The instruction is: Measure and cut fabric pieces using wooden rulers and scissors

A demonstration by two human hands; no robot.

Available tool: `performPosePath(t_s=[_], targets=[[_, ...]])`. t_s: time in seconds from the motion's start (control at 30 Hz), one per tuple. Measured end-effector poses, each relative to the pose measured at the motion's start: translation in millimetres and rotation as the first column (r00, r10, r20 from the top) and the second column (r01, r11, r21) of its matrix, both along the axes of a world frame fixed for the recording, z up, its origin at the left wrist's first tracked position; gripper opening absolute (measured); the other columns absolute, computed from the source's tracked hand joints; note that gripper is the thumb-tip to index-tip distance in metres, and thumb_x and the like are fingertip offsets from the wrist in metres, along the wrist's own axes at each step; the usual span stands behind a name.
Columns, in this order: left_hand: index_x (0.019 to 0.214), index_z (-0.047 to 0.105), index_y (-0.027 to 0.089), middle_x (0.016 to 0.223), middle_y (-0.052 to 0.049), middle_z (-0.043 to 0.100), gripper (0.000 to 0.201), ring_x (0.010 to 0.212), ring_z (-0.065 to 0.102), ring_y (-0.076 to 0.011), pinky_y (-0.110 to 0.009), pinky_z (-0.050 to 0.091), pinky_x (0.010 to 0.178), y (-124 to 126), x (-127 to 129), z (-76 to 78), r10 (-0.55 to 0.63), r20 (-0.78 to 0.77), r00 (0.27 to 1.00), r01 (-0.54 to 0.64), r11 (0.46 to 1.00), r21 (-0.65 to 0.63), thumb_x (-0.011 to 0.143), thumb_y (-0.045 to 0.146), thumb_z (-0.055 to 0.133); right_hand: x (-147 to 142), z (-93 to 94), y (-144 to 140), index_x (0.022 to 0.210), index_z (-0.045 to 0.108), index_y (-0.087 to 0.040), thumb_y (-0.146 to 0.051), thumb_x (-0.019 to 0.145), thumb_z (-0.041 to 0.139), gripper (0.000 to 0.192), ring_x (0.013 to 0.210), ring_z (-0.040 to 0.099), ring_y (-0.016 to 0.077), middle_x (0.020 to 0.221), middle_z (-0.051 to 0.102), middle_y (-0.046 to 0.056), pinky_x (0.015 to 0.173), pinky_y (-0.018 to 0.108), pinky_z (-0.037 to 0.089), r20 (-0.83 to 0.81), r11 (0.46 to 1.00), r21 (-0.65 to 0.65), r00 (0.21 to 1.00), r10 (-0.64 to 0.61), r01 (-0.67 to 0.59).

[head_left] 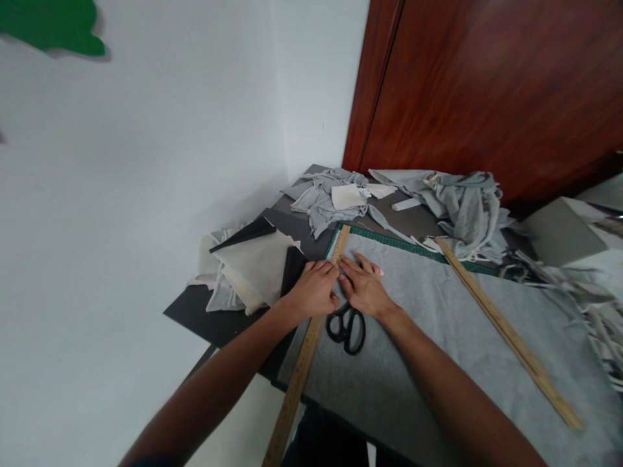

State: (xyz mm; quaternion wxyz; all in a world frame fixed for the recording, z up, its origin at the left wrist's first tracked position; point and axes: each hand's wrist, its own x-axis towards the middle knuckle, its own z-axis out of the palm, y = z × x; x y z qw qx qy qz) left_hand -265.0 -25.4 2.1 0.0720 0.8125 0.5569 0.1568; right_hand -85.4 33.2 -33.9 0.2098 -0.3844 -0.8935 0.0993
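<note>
A long wooden ruler point(306, 350) lies along the left edge of the grey fabric point(413, 305), its near end jutting past the table edge. My left hand point(316, 288) is curled over this ruler, fingers bent and pressed together. Right beside it, my right hand point(365, 285) rests flat on the fabric with fingers spread, the fingertips at the ruler's right side. A small pink piece point(381, 272) shows by the right hand's outer edge. Just below both hands lie scissors point(346, 329) with black handles; their blades are hidden.
A second wooden ruler point(506, 331) lies slanted across the fabric. A green cutting mat point(389, 239) shows beneath its far edge. Grey cloth scraps point(316, 201) and a crumpled cloth heap point(467, 207) lie behind. Cut pieces point(256, 263) are stacked at left, near the white wall point(195, 130).
</note>
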Motion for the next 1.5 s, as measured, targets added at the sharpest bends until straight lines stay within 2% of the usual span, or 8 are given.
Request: performPosePath(t_s=[0.13,0.27,0.4,0.63,0.87,0.97,1.1,1.5], targets=[[0.131,0.061,0.018,0.139,-0.015,0.063,0.054,0.142,0.043,-0.036,-0.051,0.033,0.118,16.2,-12.3,1.3,-0.026,0.025,0.999,0.027,0.999,-0.026,0.079,0.031,0.069,0.0,0.2,-0.3,0.142,0.065,-0.02,-0.034,0.105,0.043,0.046,0.149,0.036,0.0406,0.152,0.06,0.009,0.113,0.062,0.032,-0.013,1.0,0.004,1.0,-0.001,0.001],[0.154,0.046,0.018,0.162,-0.016,0.045,0.08,0.157,0.023,-0.0396,-0.059,0.016,0.125,24.3,-21.5,-3.7,-0.06,0.025,0.998,0.063,0.99,-0.126,0.079,0.035,0.071,0.6,0.3,0.1,0.144,0.064,-0.021,-0.034,0.105,0.041,0.047,0.148,0.036,0.0413,0.152,0.06,0.009,0.112,0.063,0.033,-0.017,1.0,-0.003,1.0,0.0,0.0],[0.158,0.041,0.02,0.165,-0.015,0.041,0.084,0.159,0.019,-0.0378,-0.06,0.009,0.127,25.4,-23.8,-3.9,-0.069,0.034,0.997,0.074,0.979,-0.192,0.08,0.033,0.069,1.7,0.6,0.3,0.146,0.062,-0.023,-0.034,0.105,0.041,0.048,0.149,0.036,0.0398,0.152,0.06,0.009,0.112,0.063,0.032,-0.024,1.0,-0.006,1.0,0.006,-0.006],[0.158,0.043,0.022,0.166,-0.013,0.04,0.085,0.16,0.018,-0.036,-0.061,0.006,0.127,20.8,-30.6,-3.9,-0.076,0.057,0.995,0.087,0.97,-0.228,0.079,0.031,0.071,4.2,-0.3,1.0,0.143,0.064,-0.023,-0.035,0.105,0.043,0.045,0.149,0.036,0.0377,0.151,0.061,0.008,0.113,0.059,0.032,-0.028,0.999,0.0,0.999,0.036,-0.036],[0.123,0.075,0.027,0.134,-0.006,0.072,0.045,0.144,0.045,-0.0327,-0.054,0.017,0.127,21.6,-34.6,-4.3,-0.09,0.129,0.988,0.1,0.992,-0.073,0.078,0.022,0.069,3.6,-3.8,2.7,0.145,0.063,-0.023,-0.036,0.105,0.043,0.047,0.148,0.037,0.0375,0.152,0.06,0.009,0.111,0.059,0.033,-0.015,1.0,0.02,1.0,0.023,-0.023],[0.127,0.073,0.025,0.139,-0.008,0.069,0.051,0.142,0.045,-0.0336,-0.054,0.023,0.124,21.7,-32.8,-6.6,-0.099,0.118,0.988,0.103,0.994,-0.023,0.076,0.019,0.067,3.7,-4.9,2.2,0.145,0.063,-0.025,-0.037,0.105,0.042,0.047,0.148,0.037,0.0388,0.152,0.06,0.008,0.112,0.061,0.032,0.012,0.999,0.031,0.999,0.035,-0.036],[0.138,0.065,0.023,0.156,-0.01,0.055,0.063,0.153,0.033,-0.0363,-0.058,0.019,0.125,17.7,-30.2,-11.8,-0.111,0.101,0.989,0.112,0.994,-0.006,0.075,0.016,0.064,6.4,-8.7,1.5,0.145,0.063,-0.023,-0.037,0.105,0.041,0.048,0.148,0.037,0.04,0.151,0.06,0.008,0.11,0.062,0.032,0.01,0.997,0.055,0.999,0.046,-0.047],[0.135,0.065,0.024,0.151,-0.007,0.06,0.061,0.152,0.036,-0.0335,-0.057,0.019,0.126,11.9,-34.8,-5.2,-0.075,0.096,0.993,0.083,0.992,-0.092,0.074,0.013,0.063,9.3,-9.7,2.3,0.146,0.063,-0.024,-0.038,0.106,0.04,0.048,0.148,0.036,0.0403,0.151,0.061,0.007,0.11,0.063,0.031,0.042,0.993,0.071,0.994,0.096,-0.099]])
